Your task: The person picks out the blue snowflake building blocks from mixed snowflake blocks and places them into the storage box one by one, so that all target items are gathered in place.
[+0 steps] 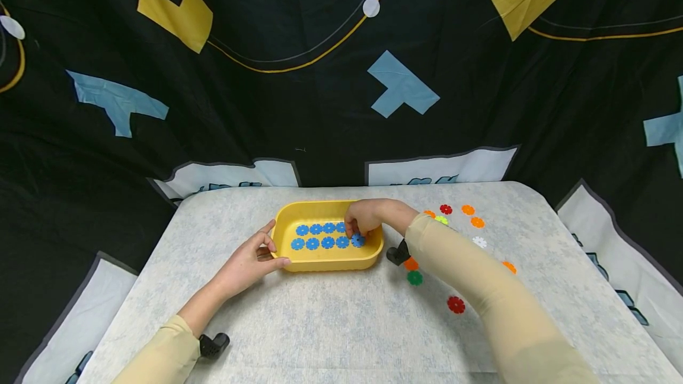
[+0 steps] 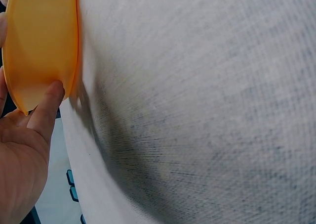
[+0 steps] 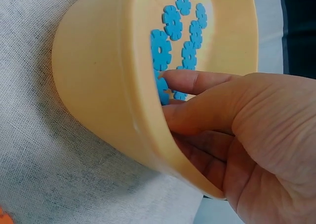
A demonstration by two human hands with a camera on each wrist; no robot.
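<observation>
A yellow plastic basin [image 1: 325, 266] sits on the table, with two rows of blue notched flower-shaped discs [image 1: 328, 242] lying flat on its floor. My left hand [image 1: 248, 262] holds the basin's left end, thumb at the near corner and fingers along the side. In the left wrist view, that thumb [image 2: 49, 105] presses on the basin's outer wall [image 2: 42, 41]. My right hand [image 1: 365, 216] reaches over the far right rim. Its thumb and forefinger pinch a blue disc [image 1: 357, 240] at the right end of the near row, partly covered by the fingers [image 3: 197, 80].
Loose discs lie right of the basin: red [image 1: 456, 304], green [image 1: 414, 278], orange [image 1: 477, 222], white [image 1: 479, 242] and yellow-green [image 1: 441, 219]. The right forearm [image 1: 469, 271] passes over that area. A pale cloth covers the table [image 1: 299, 330]; a dark curtain [image 1: 320, 129] hangs behind it.
</observation>
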